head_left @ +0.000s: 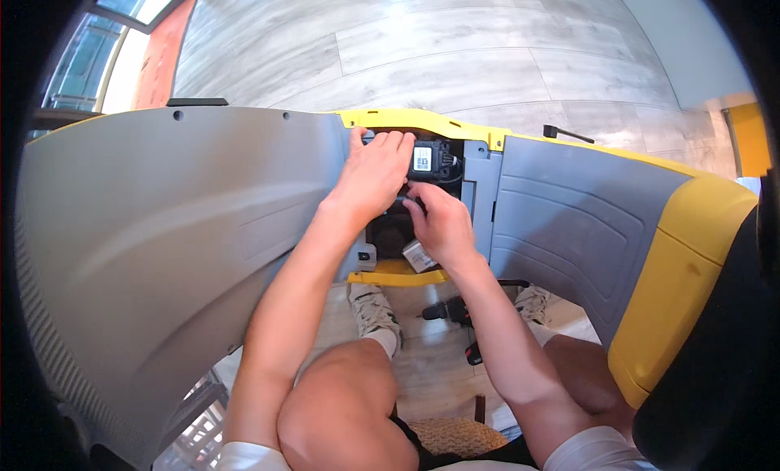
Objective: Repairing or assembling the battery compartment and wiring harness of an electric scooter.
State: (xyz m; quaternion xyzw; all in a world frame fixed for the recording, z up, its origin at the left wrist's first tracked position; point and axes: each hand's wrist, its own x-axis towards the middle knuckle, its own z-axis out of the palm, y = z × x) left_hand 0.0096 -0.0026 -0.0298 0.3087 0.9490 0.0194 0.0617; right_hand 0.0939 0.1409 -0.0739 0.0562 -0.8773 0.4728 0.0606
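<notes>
A black box-shaped module (422,159) with a white label and a cable at its right side sits in the far part of an open compartment, between grey and yellow body panels. My left hand (375,175) grips its left side, fingers bent over it and thumb toward the yellow rim (406,118). Just below the module, my right hand (443,223) has thumb and forefinger drawn together. What lies between those fingertips is too small to make out. A pale labelled piece (419,257) shows beneath my right hand, near the compartment's near edge.
A large grey panel (179,219) spreads to the left, and a grey panel (569,219) with a yellow end section (682,268) to the right. A black power drill (448,310) lies on the wood-look floor between my feet. A black handle (569,133) projects beyond the right panel.
</notes>
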